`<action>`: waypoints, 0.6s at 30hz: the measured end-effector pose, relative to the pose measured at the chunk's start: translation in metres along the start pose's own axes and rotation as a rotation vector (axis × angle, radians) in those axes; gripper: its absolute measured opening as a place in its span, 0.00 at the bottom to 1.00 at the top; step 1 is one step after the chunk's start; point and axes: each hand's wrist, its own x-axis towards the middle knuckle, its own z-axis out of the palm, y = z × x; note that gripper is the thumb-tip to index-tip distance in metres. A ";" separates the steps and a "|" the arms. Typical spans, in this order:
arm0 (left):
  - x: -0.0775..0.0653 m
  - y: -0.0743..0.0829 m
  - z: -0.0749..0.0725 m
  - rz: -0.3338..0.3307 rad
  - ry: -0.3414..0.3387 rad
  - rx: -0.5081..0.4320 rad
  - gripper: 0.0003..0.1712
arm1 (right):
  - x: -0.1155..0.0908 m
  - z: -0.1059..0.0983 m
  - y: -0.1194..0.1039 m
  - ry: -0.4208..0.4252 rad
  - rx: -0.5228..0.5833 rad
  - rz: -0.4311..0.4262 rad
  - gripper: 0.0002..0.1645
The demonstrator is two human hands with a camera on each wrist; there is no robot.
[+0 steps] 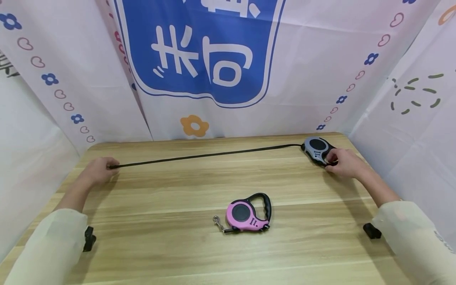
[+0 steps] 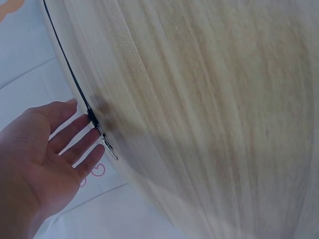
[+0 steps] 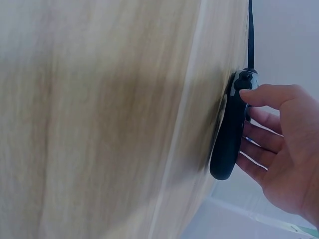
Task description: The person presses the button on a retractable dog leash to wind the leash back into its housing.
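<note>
A grey-and-black retractable leash (image 1: 316,149) lies at the table's back right. My right hand (image 1: 344,163) holds its black handle (image 3: 227,142), thumb over the button end and fingers at the handle's other side. From its nose a thin black cord (image 1: 210,155) runs straight across to the back left. There my left hand (image 2: 52,162) has its loosely bent fingertips touching the cord's black end, thumb apart from the fingers. A metal clip (image 2: 108,145) extends past those fingertips. Nearer the front middle lies a pink-and-black retractable leash (image 1: 243,214), its metal clip (image 1: 217,221) pointing left.
The wooden table (image 1: 171,253) ends at the back against a white printed cloth (image 1: 295,118) with a blue emblem. More white cloth (image 1: 409,130) hangs at the right side. Small black mounts (image 1: 372,230) show under both light sleeves (image 1: 413,233).
</note>
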 end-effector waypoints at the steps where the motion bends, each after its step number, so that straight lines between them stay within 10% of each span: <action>1: 0.000 -0.001 0.000 0.005 0.001 0.002 0.22 | 0.000 0.000 0.001 -0.005 -0.015 -0.007 0.14; 18: -0.002 -0.008 -0.003 -0.050 -0.041 0.088 0.23 | 0.003 0.002 0.008 -0.066 -0.091 -0.054 0.08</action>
